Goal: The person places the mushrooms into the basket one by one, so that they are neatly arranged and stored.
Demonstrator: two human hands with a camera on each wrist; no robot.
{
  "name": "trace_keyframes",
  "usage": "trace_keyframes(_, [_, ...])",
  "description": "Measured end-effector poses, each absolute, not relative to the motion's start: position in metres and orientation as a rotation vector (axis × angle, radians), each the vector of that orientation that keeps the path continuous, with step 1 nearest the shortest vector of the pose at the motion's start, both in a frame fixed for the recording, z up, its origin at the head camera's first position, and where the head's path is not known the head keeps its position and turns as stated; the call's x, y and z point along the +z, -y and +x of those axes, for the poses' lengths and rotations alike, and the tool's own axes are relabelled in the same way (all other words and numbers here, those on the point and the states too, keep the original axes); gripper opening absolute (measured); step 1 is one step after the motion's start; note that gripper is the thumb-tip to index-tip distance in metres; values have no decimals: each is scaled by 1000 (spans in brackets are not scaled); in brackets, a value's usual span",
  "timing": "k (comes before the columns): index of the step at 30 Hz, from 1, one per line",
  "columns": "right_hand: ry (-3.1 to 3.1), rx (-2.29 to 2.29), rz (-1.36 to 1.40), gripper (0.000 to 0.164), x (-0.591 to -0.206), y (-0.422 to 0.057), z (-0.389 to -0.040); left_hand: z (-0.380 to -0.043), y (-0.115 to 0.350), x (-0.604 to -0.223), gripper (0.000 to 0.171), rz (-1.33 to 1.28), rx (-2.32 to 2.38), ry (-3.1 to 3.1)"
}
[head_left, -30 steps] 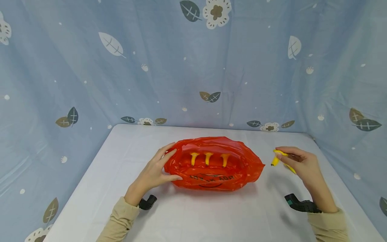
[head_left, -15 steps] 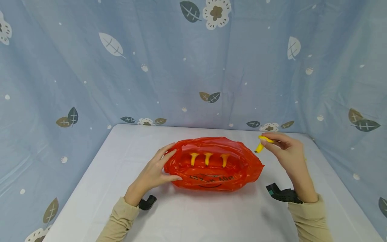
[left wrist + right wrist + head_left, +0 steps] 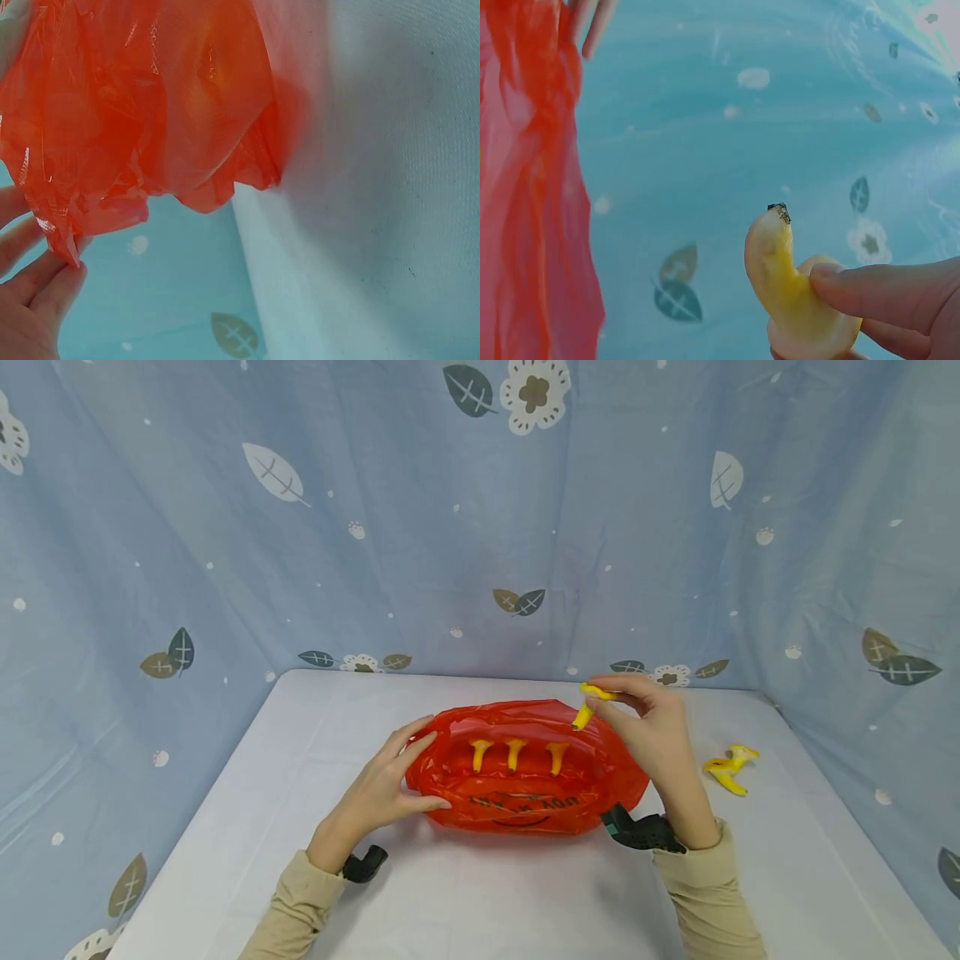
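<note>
An open red plastic bag (image 3: 517, 712) with dark print lies on the table, mouth up. Three yellow mushrooms (image 3: 513, 754) stand side by side inside it. My left hand (image 3: 375, 781) holds the bag's left end, thumb at the front rim and fingers at the back. In the left wrist view, crumpled film (image 3: 112, 112) reaches down to the fingertips (image 3: 64, 289). Above the bag's right end, my right hand (image 3: 652, 727) pinches another yellow mushroom (image 3: 795, 296) between thumb and fingers, its dark stem end pointing down to the left in the head view.
Two more yellow mushrooms (image 3: 726, 775) lie together on the white table (image 3: 480, 893), right of the bag. A blue patterned curtain (image 3: 420, 527) hangs behind and at both sides. Each wrist wears a black camera mount (image 3: 365, 865).
My right hand has carried the mushroom up and leftward from the table's right side to over the bag's right end, uncovering the two lying mushrooms. The left hand and bag have stayed put.
</note>
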State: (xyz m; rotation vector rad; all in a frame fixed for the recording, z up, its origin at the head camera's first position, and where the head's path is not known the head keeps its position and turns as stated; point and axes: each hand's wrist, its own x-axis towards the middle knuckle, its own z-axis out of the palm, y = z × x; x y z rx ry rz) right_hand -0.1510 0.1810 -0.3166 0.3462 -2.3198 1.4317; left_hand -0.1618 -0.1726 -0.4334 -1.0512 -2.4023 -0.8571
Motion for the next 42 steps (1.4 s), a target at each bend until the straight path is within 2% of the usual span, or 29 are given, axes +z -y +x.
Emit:
trace_keyframes(4, [2313,1522,385,20,-323,-162,-157,-162,173,-434,91,-1058,-860,2398])
trace_keyframes(17, [2489,1602,275,19,-367,-114,-176,-162,171,-432,90,-1072,-876,2379])
trace_keyframes(42, [2900,1250,262,11,-421,-76,-184,-162,171,-435,88,-1062,-850,2380])
